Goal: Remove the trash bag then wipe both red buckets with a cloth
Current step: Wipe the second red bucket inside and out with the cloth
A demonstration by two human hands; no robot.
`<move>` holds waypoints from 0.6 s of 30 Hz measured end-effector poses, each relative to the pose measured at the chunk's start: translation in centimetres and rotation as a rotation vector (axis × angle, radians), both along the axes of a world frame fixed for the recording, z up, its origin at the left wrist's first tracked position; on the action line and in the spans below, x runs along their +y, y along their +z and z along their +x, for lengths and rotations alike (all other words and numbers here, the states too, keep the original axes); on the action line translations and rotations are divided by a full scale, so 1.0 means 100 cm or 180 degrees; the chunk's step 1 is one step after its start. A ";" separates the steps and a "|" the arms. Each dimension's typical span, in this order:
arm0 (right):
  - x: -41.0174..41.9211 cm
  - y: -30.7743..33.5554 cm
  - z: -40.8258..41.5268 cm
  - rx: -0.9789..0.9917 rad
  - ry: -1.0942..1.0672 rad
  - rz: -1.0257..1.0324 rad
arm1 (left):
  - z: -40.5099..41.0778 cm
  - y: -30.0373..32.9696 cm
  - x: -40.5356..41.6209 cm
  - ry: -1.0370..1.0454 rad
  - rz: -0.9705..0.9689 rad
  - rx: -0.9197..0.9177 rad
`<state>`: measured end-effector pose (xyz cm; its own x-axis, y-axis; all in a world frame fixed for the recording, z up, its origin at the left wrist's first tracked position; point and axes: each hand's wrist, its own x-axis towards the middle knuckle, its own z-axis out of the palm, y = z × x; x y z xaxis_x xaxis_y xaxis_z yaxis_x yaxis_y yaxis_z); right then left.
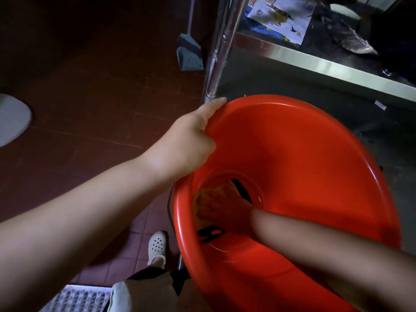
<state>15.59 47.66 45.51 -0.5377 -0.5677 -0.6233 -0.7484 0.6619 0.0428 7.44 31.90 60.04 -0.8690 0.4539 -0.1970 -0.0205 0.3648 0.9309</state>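
- While the left hand (186, 140) grips the bucket (304, 154) by its near-left rim, thumb along the outer lip and fingers curled over the edge, the bucket sits tilted with its mouth toward the camera.
- Deep inside, the right hand (227, 212) lies at the bucket's bottom, pressed on a yellow cloth (210, 194); blur and shadow hide how its fingers lie, so whether they curl round the cloth cannot be told.
- The cloth lies against the lower-left inner wall, partly under the right hand, well apart from the left hand on the rim.
- One red bucket is in view, one cloth, two bare forearms.
- Black markings show on the bucket's inside, near the bottom and on the near wall.
- One steel table leg (218, 50) rises just behind the bucket's far rim, beside a steel shelf (315, 61) carrying a printed paper (279, 19).
- One teal dustpan (189, 55) stands on the red tiled floor (90, 109).
- One white perforated shoe (157, 246) shows beside the bucket's lower-left edge.
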 end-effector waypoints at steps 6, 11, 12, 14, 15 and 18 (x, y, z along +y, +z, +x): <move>0.021 -0.023 -0.040 -0.0003 -0.1679 0.0226 | 0.042 -0.006 -0.007 0.0666 0.0305 -0.0143; 0.009 -0.034 -0.034 0.0173 -0.1637 -0.0059 | 0.075 -0.013 -0.010 0.1009 0.0073 -0.0113; 0.009 -0.034 -0.030 0.0027 -0.1558 -0.0092 | 0.065 -0.011 -0.013 0.1076 -0.0085 0.0094; 0.008 -0.030 -0.018 -0.0340 -0.1234 -0.0050 | 0.029 -0.004 -0.018 0.0812 -0.0564 0.0649; 0.003 -0.027 -0.010 -0.0453 -0.1006 -0.0063 | 0.009 0.000 -0.018 0.0463 -0.0845 0.0845; -0.018 -0.024 0.014 -0.0363 -0.0229 -0.0137 | -0.035 0.006 -0.011 -0.0403 -0.1194 0.0595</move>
